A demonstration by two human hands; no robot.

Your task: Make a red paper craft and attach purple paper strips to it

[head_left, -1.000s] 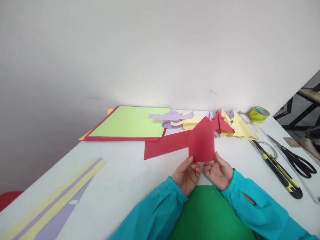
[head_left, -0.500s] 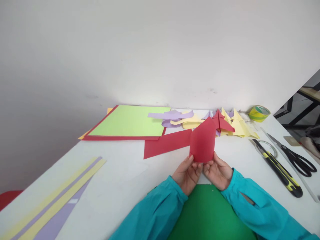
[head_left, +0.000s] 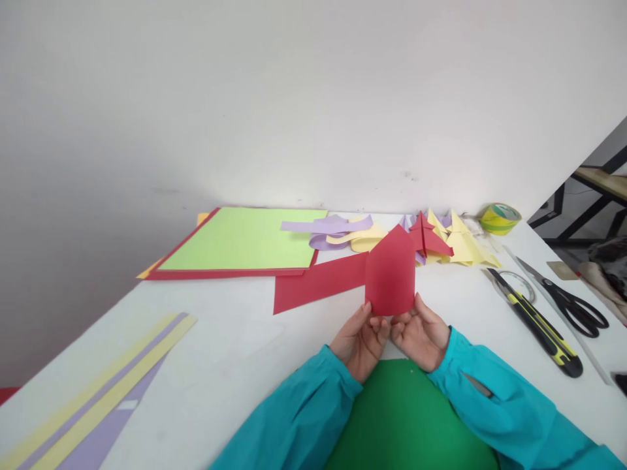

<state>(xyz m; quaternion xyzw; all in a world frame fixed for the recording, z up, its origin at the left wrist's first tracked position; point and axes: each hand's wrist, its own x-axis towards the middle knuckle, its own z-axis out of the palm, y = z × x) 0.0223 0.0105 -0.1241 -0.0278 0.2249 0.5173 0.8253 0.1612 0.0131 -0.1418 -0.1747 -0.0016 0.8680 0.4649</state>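
Head view, nearest first: a green panel (head_left: 411,418) sits between the sleeves. Beyond it, the left hand (head_left: 360,343) and right hand (head_left: 424,336) each pinch a lower corner of the red card (head_left: 390,277), thumbs in front, fingers curled beneath. Raised and slightly bowed, the card could crease if the thumbs press harder or the hands draw together; a loosened pinch on one side could let it swing or drop.

Leftward lie paper strips (head_left: 117,388); rightward, on the white surface (head_left: 235,365), a knife (head_left: 539,326) and scissors (head_left: 571,303). The knife's dark blade seems to be out, so a careless reach that way could nick a finger.

Behind the card in view is a red strip (head_left: 318,284); whether they touch, I cannot tell. Farther back are a green sheet (head_left: 240,241), curled strips (head_left: 337,225) and folded pieces (head_left: 424,238), which a forward push could knock or flatten.
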